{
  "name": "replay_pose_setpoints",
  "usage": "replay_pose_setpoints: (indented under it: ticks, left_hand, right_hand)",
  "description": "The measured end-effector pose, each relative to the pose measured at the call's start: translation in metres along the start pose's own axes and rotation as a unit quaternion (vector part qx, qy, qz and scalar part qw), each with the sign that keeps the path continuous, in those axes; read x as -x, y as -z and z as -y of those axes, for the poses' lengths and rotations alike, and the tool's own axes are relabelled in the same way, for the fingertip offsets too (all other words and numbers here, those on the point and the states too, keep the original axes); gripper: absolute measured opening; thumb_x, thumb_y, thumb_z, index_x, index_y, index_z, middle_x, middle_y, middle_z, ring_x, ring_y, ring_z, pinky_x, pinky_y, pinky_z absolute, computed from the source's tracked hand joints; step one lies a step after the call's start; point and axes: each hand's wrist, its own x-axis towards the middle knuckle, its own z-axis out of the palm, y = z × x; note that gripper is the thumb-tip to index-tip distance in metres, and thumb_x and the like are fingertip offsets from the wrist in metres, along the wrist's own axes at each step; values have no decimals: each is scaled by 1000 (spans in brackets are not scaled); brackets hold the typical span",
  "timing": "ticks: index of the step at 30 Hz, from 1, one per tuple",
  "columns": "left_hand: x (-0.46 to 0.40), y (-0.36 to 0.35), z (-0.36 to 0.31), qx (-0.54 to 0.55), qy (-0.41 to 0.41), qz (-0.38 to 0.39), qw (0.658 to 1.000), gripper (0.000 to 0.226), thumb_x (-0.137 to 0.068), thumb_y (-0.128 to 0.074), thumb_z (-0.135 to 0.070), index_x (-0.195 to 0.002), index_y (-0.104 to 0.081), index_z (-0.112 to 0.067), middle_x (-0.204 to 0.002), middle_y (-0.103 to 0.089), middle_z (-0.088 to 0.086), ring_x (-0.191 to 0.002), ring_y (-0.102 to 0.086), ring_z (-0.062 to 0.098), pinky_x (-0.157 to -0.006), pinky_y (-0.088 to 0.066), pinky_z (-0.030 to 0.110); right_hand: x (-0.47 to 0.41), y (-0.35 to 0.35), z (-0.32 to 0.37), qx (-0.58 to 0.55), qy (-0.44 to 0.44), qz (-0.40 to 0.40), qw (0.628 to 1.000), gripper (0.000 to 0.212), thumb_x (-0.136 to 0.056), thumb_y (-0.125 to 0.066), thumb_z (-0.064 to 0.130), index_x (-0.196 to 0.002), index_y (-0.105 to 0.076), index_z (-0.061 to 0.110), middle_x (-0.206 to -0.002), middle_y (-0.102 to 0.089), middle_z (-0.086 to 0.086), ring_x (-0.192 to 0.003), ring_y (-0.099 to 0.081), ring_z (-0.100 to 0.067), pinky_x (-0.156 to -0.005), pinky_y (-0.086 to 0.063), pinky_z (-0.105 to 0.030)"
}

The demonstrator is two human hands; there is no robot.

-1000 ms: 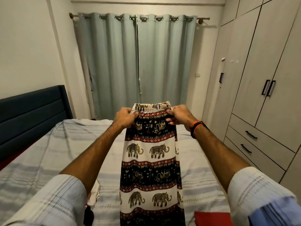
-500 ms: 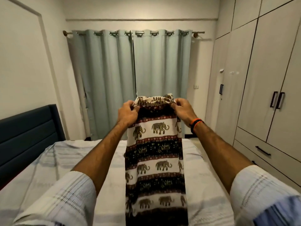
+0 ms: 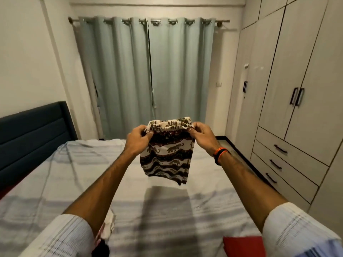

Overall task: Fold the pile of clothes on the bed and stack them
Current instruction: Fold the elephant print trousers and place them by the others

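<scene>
I hold up elephant-print trousers (image 3: 167, 156), patterned in white, dark brown and red bands, by their elastic waistband. My left hand (image 3: 138, 139) pinches the waistband's left end and my right hand (image 3: 201, 135) pinches its right end. The fabric swings away from me over the bed (image 3: 65, 179), its lower end lifted and wavy in the air, casting a long shadow on the sheet. A few clothes (image 3: 106, 225) lie half hidden under my left forearm, and a red garment (image 3: 241, 246) lies at the bottom right.
The bed has a pale striped sheet and a dark blue headboard (image 3: 33, 134) on the left. A wardrobe with drawers (image 3: 289, 158) lines the right side. Pale green curtains (image 3: 148, 75) hang behind the bed.
The trousers hung straight down before; now they have flicked outward over the bed, their lower end raised. My hands have moved forward, still gripping the waistband.
</scene>
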Motion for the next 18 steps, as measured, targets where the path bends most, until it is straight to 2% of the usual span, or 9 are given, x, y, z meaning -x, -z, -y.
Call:
replay_pose_setpoints:
  ticks: [4, 8, 11, 15, 18]
  left_hand:
    - [109, -25, 43, -19, 74, 40, 996, 10, -93, -62, -21, -91, -64, -11, -89, -68, 7, -88, -63, 27, -81, -52, 40]
    - [215, -52, 85, -46, 146, 95, 984, 12, -93, -63, -20, -91, -65, -8, -92, -70, 10, -88, -63, 27, -77, -49, 36]
    - [289, -68, 117, -60, 188, 148, 969, 9, -93, -63, -21, -95, -67, -13, -95, -71, 8, -91, -65, 26, -74, -50, 31]
    - [375, -77, 140, -81, 240, 210, 944, 15, -92, -63, -25, -100, -68, -14, -102, -73, 8, -97, -67, 27, -85, -54, 35]
    - [423, -79, 140, -107, 241, 236, 935, 21, -94, -61, -22, -111, -67, -10, -106, -69, 6, -100, -64, 26, -79, -45, 26]
  right_hand:
    - [106, -11, -58, 2, -66, 46, 997, 29, -96, -59, 10, -70, -55, 23, -68, -53, 8, -69, -48, -12, -69, -41, -34]
    - [212, -26, -112, 1, -145, 81, 986, 23, -95, -59, 10, -74, -55, 16, -69, -51, 3, -70, -47, -14, -69, -39, -35]
    - [288, -35, -145, 19, -200, 114, 973, 21, -93, -61, 18, -75, -57, 9, -71, -53, -1, -71, -48, -17, -69, -40, -37]
    - [375, -38, -165, 52, -235, 147, 959, 23, -94, -61, 15, -74, -51, 10, -69, -49, -3, -70, -47, -19, -68, -37, -35]
    - [422, -40, -176, 81, -264, 162, 947, 28, -93, -61, 18, -68, -48, 17, -69, -51, -7, -71, -51, -24, -70, -47, -43]
